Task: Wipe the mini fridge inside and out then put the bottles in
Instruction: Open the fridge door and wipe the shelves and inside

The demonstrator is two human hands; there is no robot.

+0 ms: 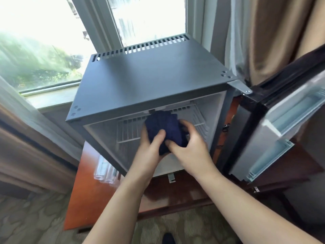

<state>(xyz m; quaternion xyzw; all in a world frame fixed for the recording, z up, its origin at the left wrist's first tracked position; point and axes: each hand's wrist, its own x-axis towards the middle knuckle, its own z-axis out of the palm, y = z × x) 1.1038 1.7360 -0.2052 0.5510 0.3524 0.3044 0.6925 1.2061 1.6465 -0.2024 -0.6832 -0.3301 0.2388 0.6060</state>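
At far left hung a sheer curtain with a brown drape beside it, and behind them a window looked onto greenery. Low on the left, clear plastic bottles lay on the reddish wooden table, just beside the left wall of the mini fridge; blur prevented a count.

The mini fridge stood on that table in front of the window. It had a dark grey top panel with a row of vent slots along the far edge. Its cavity was open to the viewer, pale inside, with a white wire shelf across the far part.

At the mouth of the cavity, in front of the shelf, both hands held a bunched navy cloth. The left hand gripped it from below, thumb laid over the top. The right hand clasped its right side, thumb pressed in and fingers curled around the far edge. The two hands were touching or very near at the thumbs.

To the right, the fridge door stood swung wide open on a metal hinge bracket. Its inner face showed pale door racks. A brown curtain hung at far right, and patterned carpet covered the near floor.
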